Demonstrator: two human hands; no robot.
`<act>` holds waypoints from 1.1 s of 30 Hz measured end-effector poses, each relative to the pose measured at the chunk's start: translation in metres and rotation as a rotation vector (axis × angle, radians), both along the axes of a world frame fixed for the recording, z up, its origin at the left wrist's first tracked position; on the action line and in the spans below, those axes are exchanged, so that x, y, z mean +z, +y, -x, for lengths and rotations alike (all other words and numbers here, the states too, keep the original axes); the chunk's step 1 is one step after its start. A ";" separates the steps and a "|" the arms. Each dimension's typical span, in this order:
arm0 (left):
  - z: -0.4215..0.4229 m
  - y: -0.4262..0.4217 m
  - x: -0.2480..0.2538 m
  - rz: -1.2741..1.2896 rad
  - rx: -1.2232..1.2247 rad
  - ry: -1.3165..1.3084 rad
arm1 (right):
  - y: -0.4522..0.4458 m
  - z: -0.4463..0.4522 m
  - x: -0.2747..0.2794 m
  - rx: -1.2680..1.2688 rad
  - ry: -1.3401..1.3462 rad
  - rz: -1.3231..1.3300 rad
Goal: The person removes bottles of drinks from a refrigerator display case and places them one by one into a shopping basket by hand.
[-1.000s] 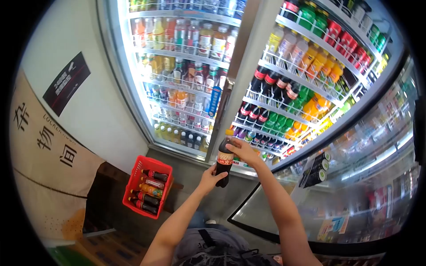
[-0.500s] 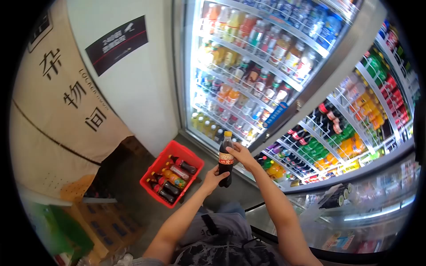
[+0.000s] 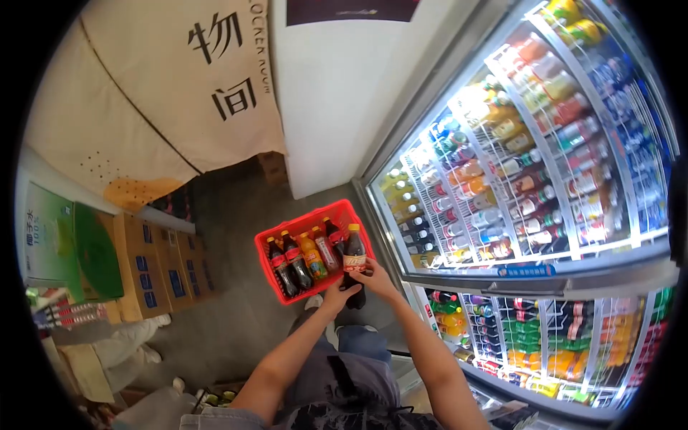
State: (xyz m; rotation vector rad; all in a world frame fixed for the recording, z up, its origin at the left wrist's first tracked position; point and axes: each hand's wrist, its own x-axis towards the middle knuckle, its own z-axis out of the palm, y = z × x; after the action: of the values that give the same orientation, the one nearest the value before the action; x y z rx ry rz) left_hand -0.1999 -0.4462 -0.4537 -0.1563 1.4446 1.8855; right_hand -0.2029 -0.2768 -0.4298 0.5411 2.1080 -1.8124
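Observation:
A plastic drink bottle (image 3: 354, 252) with a yellow cap, dark contents and a cream-and-orange label stands roughly upright between my hands. My left hand (image 3: 338, 297) is closed around its lower part. Fingers of my right hand (image 3: 375, 279) close on its side near the label's lower edge. The bottle overlaps the near right corner of a red basket (image 3: 299, 221) from my viewpoint. Inside the basket lie several bottles: dark cola bottles (image 3: 295, 264) with red labels and an orange drink bottle (image 3: 312, 259) among them.
A lit drinks cooler (image 3: 494, 154) with full shelves stands at right, another stocked cooler (image 3: 523, 333) below it. Cardboard boxes (image 3: 150, 269) are stacked at left, under a beige curtain (image 3: 143, 86). White shoes (image 3: 150, 351) of another person show at lower left.
My view has swung left, towards the basket. The bottle, still in both hands, is now at the basket's near right corner instead of apart from it.

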 end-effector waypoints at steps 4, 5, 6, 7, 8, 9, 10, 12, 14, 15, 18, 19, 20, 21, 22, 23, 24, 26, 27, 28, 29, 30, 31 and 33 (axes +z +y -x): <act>0.018 -0.021 -0.033 0.179 0.099 -0.021 | -0.026 0.027 -0.049 0.087 -0.051 -0.068; 0.023 -0.024 -0.048 0.203 0.123 -0.001 | -0.031 0.031 -0.061 0.099 -0.073 -0.079; 0.030 -0.026 -0.063 0.199 0.135 -0.018 | -0.036 0.036 -0.072 0.112 -0.091 -0.092; 0.036 -0.028 -0.079 0.223 0.138 -0.046 | -0.042 0.042 -0.075 0.096 -0.141 -0.156; 0.040 -0.030 -0.094 0.251 0.142 -0.076 | -0.042 0.046 -0.091 0.118 -0.158 -0.157; 0.044 -0.030 -0.101 0.226 0.186 -0.064 | -0.046 0.056 -0.103 0.085 -0.133 -0.103; 0.046 -0.030 -0.112 0.238 0.202 -0.080 | -0.054 0.061 -0.113 0.049 -0.110 -0.043; 0.054 -0.030 -0.133 0.283 0.251 -0.089 | -0.052 0.074 -0.132 0.069 -0.133 -0.025; 0.055 -0.028 -0.154 0.263 0.282 -0.115 | -0.051 0.081 -0.155 0.143 -0.176 -0.146; 0.056 -0.027 -0.163 0.273 0.300 -0.112 | -0.053 0.084 -0.165 0.153 -0.149 -0.189; 0.056 -0.019 -0.189 0.308 0.339 -0.125 | -0.051 0.093 -0.186 0.293 -0.161 -0.389; 0.052 -0.017 -0.195 0.334 0.355 -0.135 | -0.052 0.097 -0.187 0.309 -0.166 -0.354; 0.050 -0.015 -0.198 0.338 0.352 -0.155 | -0.059 0.104 -0.172 0.306 -0.193 -0.350; 0.052 -0.013 -0.200 0.391 0.365 -0.141 | -0.058 0.100 -0.189 0.296 -0.182 -0.342; 0.051 -0.011 -0.207 0.443 0.379 -0.122 | -0.059 0.099 -0.203 0.287 -0.166 -0.334; 0.049 -0.009 -0.217 0.468 0.380 -0.116 | -0.060 0.098 -0.215 0.290 -0.171 -0.335; 0.046 -0.008 -0.221 0.466 0.379 -0.122 | -0.063 0.098 -0.221 0.272 -0.178 -0.321; 0.042 -0.004 -0.227 0.557 0.396 -0.073 | -0.066 0.099 -0.229 0.257 -0.184 -0.311; 0.042 -0.004 -0.228 0.555 0.404 -0.074 | -0.067 0.101 -0.233 0.286 -0.222 -0.332; 0.040 -0.006 -0.229 0.604 0.354 -0.023 | -0.068 0.103 -0.236 0.316 -0.260 -0.351; 0.038 -0.009 -0.228 0.655 0.303 0.027 | -0.071 0.103 -0.238 0.326 -0.261 -0.350; 0.039 -0.011 -0.224 0.659 0.309 0.023 | -0.073 0.101 -0.242 0.318 -0.223 -0.358; 0.040 -0.011 -0.218 0.715 0.284 0.019 | -0.076 0.101 -0.244 0.309 -0.182 -0.366; 0.043 -0.009 -0.208 0.770 0.256 0.011 | -0.081 0.101 -0.245 0.299 -0.172 -0.347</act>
State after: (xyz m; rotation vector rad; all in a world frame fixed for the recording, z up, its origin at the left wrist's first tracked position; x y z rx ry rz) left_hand -0.2427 -0.4550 -0.6615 -0.7219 2.1735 1.4104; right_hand -0.3034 -0.3574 -0.6752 0.4167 2.2516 -1.2060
